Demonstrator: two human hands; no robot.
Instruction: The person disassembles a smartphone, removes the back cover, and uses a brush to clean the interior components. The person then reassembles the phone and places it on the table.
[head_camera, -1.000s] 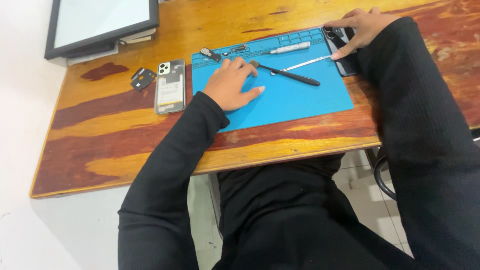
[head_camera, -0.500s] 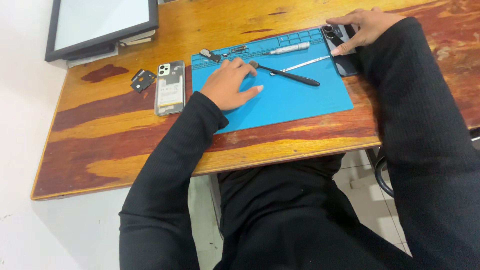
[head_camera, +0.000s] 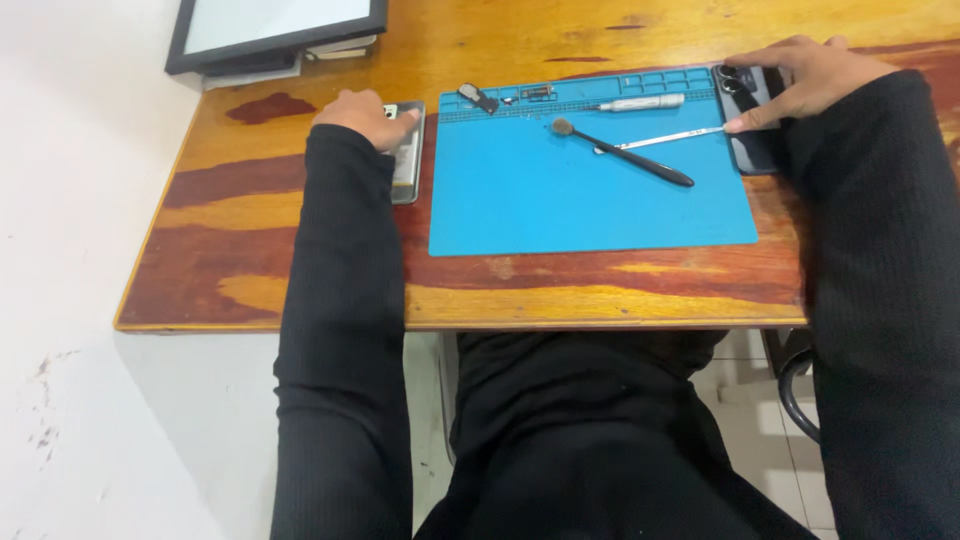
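My left hand (head_camera: 360, 115) lies over the top end of an opened phone (head_camera: 407, 168), which rests flat on the wooden table just left of a blue work mat (head_camera: 590, 205). The fingers curl over the phone's upper edge. At the mat's right edge my right hand (head_camera: 800, 78) grips a dark phone (head_camera: 757, 148), thumb at its left side and fingers over its top. A black brush (head_camera: 625, 153) and a thin metal pry tool (head_camera: 665, 139) lie crossed on the mat between the hands.
A white-handled screwdriver (head_camera: 640, 102) and small loose parts (head_camera: 480, 97) lie along the mat's top edge. A dark-framed screen (head_camera: 275, 25) stands at the table's back left. The table's front edge (head_camera: 500, 322) is near my lap; a chair part shows lower right.
My left hand has left the blue mat and moved left onto the opened phone, covering the small dark part beside it. The right hand stays on the dark phone.
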